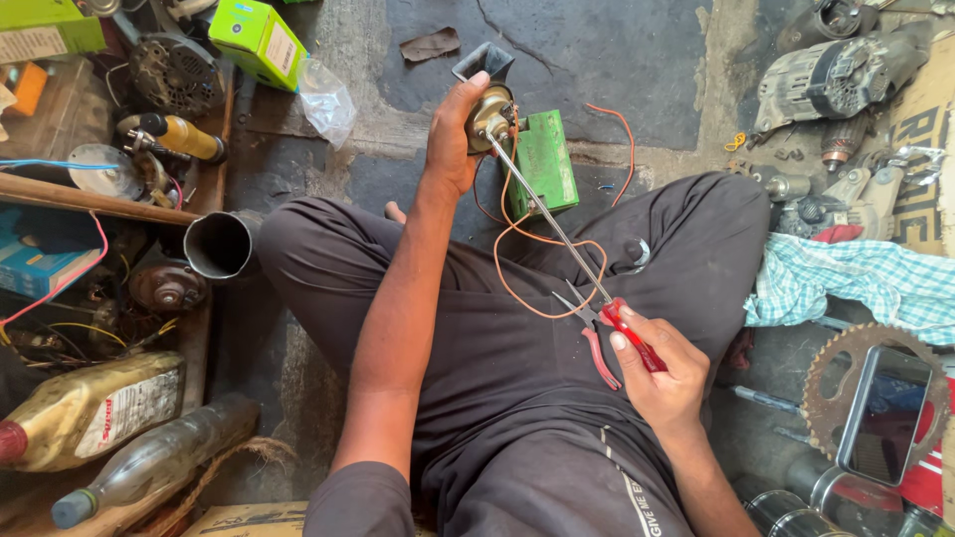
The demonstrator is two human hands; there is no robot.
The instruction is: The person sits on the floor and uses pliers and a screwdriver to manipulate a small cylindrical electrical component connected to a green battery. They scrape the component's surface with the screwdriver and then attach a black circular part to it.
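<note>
Dark trousers (537,398) of the seated person fill the foreground, with two plastic bottles (109,438) lying at far left. Further in, the left hand (453,134) is wrapped around a small round metal part (490,114), held above a green box (542,159) on the floor. From that part a long screwdriver (557,224) slants down to the right hand (662,373), which grips its red handle together with red-handled pliers (592,333); a sprocket (865,393) lies at far right.
</note>
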